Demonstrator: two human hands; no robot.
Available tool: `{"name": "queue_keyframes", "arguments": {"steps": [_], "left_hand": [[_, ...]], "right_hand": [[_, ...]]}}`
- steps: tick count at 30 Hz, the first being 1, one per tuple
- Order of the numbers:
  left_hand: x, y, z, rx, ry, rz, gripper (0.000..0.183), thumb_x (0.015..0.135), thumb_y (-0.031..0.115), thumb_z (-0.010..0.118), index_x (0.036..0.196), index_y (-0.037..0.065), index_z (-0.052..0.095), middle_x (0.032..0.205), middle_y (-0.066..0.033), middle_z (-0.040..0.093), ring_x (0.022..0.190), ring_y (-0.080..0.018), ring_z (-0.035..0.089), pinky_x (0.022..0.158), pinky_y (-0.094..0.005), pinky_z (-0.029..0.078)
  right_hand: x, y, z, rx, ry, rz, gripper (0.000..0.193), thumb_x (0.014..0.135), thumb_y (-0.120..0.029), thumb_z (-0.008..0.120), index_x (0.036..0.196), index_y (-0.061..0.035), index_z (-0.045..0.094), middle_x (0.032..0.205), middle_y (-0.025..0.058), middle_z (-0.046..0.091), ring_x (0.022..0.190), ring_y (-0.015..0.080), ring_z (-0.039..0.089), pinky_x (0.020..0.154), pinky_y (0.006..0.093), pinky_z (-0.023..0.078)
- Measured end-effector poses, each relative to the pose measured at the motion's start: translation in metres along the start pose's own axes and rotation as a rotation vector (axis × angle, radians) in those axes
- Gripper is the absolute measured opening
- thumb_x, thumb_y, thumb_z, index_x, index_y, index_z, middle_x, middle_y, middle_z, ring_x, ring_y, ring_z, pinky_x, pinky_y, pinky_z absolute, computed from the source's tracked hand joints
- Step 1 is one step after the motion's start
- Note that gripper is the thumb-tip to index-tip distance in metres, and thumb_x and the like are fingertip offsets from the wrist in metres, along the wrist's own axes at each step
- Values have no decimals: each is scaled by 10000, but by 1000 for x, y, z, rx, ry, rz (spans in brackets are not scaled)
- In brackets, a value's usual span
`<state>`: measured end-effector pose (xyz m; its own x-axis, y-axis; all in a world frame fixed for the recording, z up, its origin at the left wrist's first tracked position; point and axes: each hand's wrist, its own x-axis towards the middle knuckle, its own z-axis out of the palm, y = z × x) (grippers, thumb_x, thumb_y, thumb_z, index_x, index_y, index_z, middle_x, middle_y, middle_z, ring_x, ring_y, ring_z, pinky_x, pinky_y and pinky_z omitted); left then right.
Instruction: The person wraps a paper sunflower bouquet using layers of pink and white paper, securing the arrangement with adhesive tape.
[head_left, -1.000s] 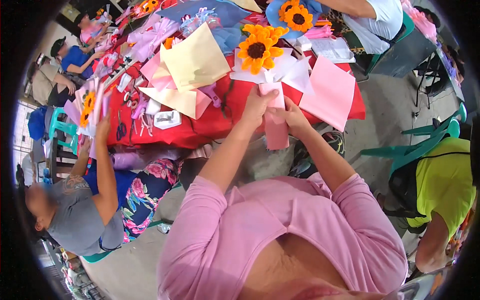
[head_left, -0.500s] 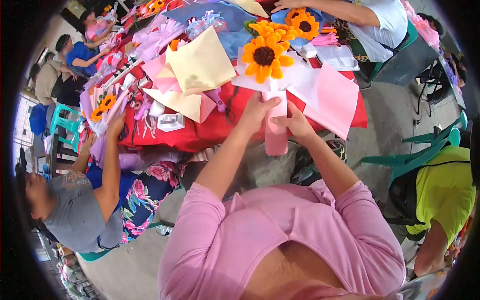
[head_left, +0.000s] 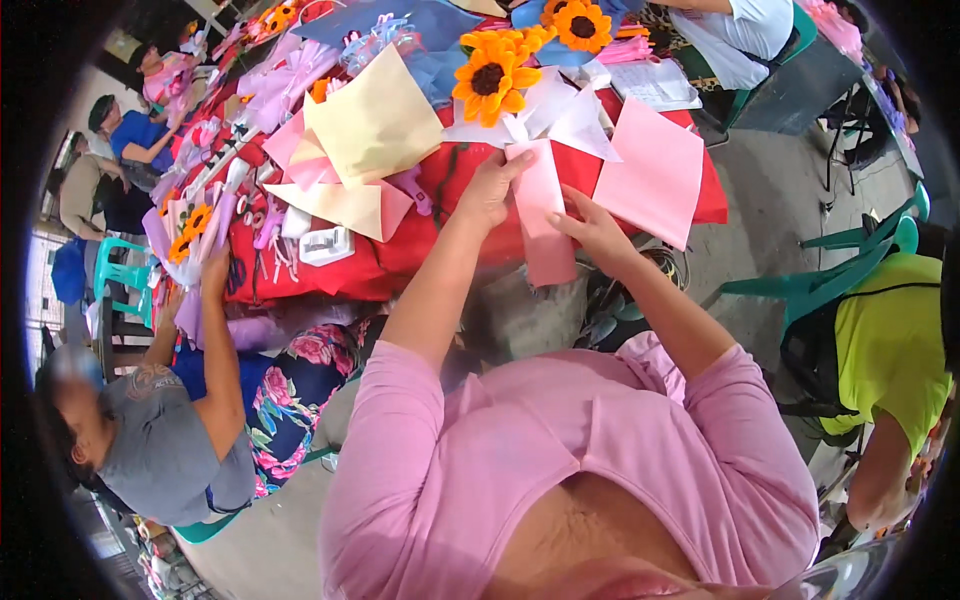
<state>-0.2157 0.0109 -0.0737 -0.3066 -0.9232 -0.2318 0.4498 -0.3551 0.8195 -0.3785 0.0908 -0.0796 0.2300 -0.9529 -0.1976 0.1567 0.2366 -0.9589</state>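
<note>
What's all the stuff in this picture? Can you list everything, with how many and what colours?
Folded strip: one, pink, between the hands
Sunflower bouquet: one, orange with white wrap, beyond the hands
Other sunflowers: several, orange, farther back and left
Big sheet: one, pink, table's right side
Cream sheets: at least two, cream, left of bouquet
Small box: one, white, table's near edge
Tablecloth: one, red, under the wrapping
Chairs: several, green, both sides
People: at least six, mixed clothes, around
Floor: one, grey, below
Smaller bits: too crowded to count
Top: one, pink, bottom centre
Left hand: one, bare, strip's upper end
Right hand: one, bare, strip's right edge
</note>
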Motion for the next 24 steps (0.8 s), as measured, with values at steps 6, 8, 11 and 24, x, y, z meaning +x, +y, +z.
{"name": "queue_keyframes", "arguments": {"steps": [6, 8, 11, 24], "left_hand": [[6, 14, -2, -51, -82, -141, 432, 759, 208, 689, 1121, 43, 521, 1020, -19, 582, 911, -138, 561, 810, -290, 455], [9, 13, -3, -40, -22, -198, 433, 747, 221, 704, 1108, 47, 539, 1011, -22, 589, 922, -144, 558, 817, -307, 454], [18, 3, -13, 66, 136, -189, 461, 732, 227, 719, 1110, 35, 536, 1010, -41, 591, 905, -152, 569, 792, -310, 466], [31, -18, -23, 452, 383, -97, 528, 663, 329, 766, 927, -91, 584, 861, -115, 617, 709, -180, 606, 597, -292, 482]], "right_hand": [[-65, -2, -56, -197, 47, 17, 443, 829, -177, 590, 1205, 10, 450, 1046, 71, 566, 919, 124, 534, 814, 261, 418], [-79, 6, -87, -272, 190, -104, 379, 834, -169, 585, 1162, 0, 497, 949, 43, 586, 830, 104, 542, 746, 226, 419], [-84, 9, -122, -243, 461, -107, 339, 836, -172, 583, 1125, -6, 520, 880, 21, 580, 753, 75, 522, 656, 198, 406], [-60, 25, -178, -25, 810, 158, 423, 777, -390, 640, 950, -14, 549, 720, 16, 536, 540, 82, 480, 451, 223, 370]]}}
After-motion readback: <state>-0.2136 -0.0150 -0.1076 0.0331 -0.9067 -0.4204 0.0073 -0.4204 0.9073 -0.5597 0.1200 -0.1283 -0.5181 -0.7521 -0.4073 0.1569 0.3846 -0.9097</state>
